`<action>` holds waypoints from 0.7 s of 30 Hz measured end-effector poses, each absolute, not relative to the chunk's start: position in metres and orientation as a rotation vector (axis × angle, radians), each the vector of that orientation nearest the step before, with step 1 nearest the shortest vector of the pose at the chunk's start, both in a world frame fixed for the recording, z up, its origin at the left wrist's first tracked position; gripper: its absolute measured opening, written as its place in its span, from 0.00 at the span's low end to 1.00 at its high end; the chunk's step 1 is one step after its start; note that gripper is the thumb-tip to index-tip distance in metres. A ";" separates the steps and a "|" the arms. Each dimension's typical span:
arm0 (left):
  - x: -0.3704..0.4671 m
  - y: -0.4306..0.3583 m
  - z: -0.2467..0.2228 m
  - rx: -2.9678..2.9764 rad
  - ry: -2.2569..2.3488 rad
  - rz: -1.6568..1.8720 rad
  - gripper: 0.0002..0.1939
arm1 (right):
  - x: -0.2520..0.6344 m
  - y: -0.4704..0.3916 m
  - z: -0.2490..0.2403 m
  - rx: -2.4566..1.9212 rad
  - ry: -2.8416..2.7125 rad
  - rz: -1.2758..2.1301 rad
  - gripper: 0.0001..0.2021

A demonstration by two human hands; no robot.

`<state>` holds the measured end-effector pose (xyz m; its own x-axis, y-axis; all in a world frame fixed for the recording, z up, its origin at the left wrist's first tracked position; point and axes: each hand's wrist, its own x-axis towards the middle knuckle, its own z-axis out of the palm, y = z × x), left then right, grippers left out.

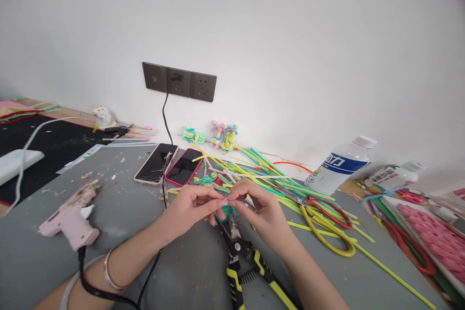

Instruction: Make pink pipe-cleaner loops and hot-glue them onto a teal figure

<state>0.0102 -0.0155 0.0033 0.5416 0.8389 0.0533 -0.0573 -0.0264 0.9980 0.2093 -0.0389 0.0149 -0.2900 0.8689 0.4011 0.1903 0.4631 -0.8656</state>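
Both hands meet near the middle of the view. My left hand is closed, thumb and forefinger pinching a small pale pink piece. The fingertips of my right hand pinch the same piece from the other side. Just below them, black and yellow pliers lie on the grey mat with their jaws toward the hands. A teal fuzzy piece shows at the jaws, partly hidden by the fingers.
A pink glue gun with a black cord lies left. Behind the hands are two phones and small fuzzy figures. Rightward are colourful stems, scissors and a bottle.
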 end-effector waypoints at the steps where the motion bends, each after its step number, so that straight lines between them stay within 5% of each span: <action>1: 0.010 -0.015 0.002 1.426 0.722 0.836 0.12 | 0.211 -0.039 0.016 -0.899 -1.777 0.928 0.05; 21: 0.011 -0.017 0.001 1.154 0.563 0.860 0.10 | 0.216 -0.044 0.023 -0.840 -1.864 1.100 0.10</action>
<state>0.0115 -0.0166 0.0015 0.5685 0.8216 0.0410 -0.2914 0.1545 0.9440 0.2158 -0.0438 0.0226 -0.4623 0.8349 0.2987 0.1423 0.4024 -0.9043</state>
